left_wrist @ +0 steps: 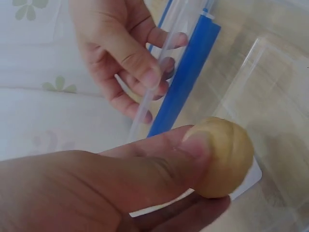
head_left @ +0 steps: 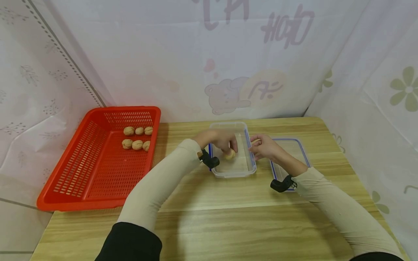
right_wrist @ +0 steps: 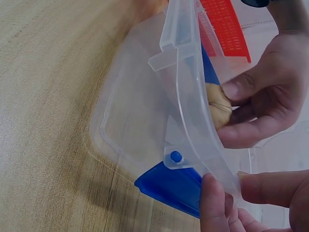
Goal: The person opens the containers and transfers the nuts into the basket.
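Observation:
Between the thumb and fingers of my left hand (head_left: 221, 140) is a walnut (left_wrist: 224, 157), held over the inside of a clear plastic box (head_left: 233, 172) with blue clips. My right hand (head_left: 263, 146) pinches the rim of that box on its right side; in the right wrist view its thumb lies inside the wall and the fingers outside, near a blue clip (right_wrist: 171, 186). Further walnuts (head_left: 137, 145) lie in two short rows in a red basket (head_left: 94, 203) to the left.
A clear lid with a blue seal (head_left: 302, 150) lies on the wooden table (head_left: 228, 224), right of the box and partly under my right forearm. Patterned white curtains (head_left: 163, 65) stand behind and at both sides.

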The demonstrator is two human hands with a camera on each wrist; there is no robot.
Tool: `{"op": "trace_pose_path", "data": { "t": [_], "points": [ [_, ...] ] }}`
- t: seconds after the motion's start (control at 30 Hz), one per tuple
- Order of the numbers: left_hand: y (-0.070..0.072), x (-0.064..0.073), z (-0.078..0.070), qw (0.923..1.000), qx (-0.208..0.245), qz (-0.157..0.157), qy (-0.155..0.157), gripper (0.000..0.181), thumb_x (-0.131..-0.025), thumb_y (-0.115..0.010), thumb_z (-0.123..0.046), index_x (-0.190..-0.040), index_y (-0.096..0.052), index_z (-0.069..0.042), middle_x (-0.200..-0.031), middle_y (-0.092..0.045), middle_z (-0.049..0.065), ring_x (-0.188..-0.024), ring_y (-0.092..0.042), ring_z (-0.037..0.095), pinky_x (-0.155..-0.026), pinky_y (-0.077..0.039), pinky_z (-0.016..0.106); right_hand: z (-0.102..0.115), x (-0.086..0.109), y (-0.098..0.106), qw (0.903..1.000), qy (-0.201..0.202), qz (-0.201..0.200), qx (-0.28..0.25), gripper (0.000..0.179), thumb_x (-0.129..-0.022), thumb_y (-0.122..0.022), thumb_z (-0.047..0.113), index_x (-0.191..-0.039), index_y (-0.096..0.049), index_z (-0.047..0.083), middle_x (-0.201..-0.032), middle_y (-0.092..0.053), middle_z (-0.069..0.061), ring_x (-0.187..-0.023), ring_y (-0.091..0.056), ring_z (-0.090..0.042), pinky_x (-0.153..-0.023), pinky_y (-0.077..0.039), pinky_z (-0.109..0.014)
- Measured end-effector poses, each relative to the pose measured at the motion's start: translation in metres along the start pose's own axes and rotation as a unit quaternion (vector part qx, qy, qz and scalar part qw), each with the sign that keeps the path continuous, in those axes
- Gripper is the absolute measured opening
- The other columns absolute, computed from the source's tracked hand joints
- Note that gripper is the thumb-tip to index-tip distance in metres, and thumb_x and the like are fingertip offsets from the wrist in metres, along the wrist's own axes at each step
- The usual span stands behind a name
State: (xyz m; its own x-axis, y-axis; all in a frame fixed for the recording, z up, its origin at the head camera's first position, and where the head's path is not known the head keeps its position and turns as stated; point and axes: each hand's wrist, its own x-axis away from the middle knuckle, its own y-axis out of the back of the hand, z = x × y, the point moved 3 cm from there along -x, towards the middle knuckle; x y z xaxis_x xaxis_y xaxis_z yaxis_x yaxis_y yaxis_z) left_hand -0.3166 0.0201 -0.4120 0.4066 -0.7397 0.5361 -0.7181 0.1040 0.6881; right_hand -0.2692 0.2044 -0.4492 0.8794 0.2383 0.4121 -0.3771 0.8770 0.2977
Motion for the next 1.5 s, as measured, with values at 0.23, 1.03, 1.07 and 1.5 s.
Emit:
{"op": "trace_pose_path", "data": {
  "t": [0.23,1.03,1.07,1.5],
  "points": [
    [0.008,0.005,0.004,0.9977,0.039,-0.049,-0.028,0.036,-0.095,-0.069,-0.003,-0.131,-0.067,-0.003,-0.132,-0.065,0.009,-0.123,-0.059,0.024,-0.102,-0.049,0.033,0.0,0.001,0.001,1.0,-0.001,0.002,0.002,0.049,-0.099,-0.06,-0.001,-0.142,-0.037,-0.011,-0.109,-0.057,-0.019,-0.085,-0.063,-0.024,-0.07,-0.061,-0.032],
    [0.03,0.037,0.015,0.9657,0.13,-0.204,-0.095,0.03,-0.093,-0.073,-0.002,-0.122,-0.067,0.003,-0.12,-0.067,0.013,-0.113,-0.063,0.029,-0.099,-0.051,0.032,0.001,0.0,0.0,1.0,-0.005,-0.001,-0.003,0.047,-0.1,-0.059,-0.001,-0.141,-0.038,-0.011,-0.108,-0.058,-0.018,-0.085,-0.063,-0.023,-0.07,-0.061,-0.031],
    [0.031,0.039,0.016,0.964,0.13,-0.21,-0.098,0.03,-0.093,-0.073,-0.002,-0.122,-0.067,0.004,-0.12,-0.067,0.014,-0.113,-0.064,0.03,-0.099,-0.051,0.033,0.001,0.0,0.0,1.0,-0.005,-0.002,-0.002,0.047,-0.1,-0.059,-0.001,-0.141,-0.038,-0.011,-0.108,-0.058,-0.018,-0.084,-0.063,-0.023,-0.07,-0.061,-0.031],
    [0.043,0.072,0.027,0.9462,0.14,-0.276,-0.094,0.031,-0.093,-0.074,-0.002,-0.121,-0.064,0.007,-0.118,-0.065,0.018,-0.117,-0.063,0.033,-0.099,-0.053,0.034,0.002,0.002,0.0,1.0,0.0,-0.003,0.0,0.045,-0.099,-0.059,-0.002,-0.139,-0.04,-0.011,-0.106,-0.058,-0.018,-0.081,-0.063,-0.022,-0.069,-0.061,-0.031]
  ]
}}
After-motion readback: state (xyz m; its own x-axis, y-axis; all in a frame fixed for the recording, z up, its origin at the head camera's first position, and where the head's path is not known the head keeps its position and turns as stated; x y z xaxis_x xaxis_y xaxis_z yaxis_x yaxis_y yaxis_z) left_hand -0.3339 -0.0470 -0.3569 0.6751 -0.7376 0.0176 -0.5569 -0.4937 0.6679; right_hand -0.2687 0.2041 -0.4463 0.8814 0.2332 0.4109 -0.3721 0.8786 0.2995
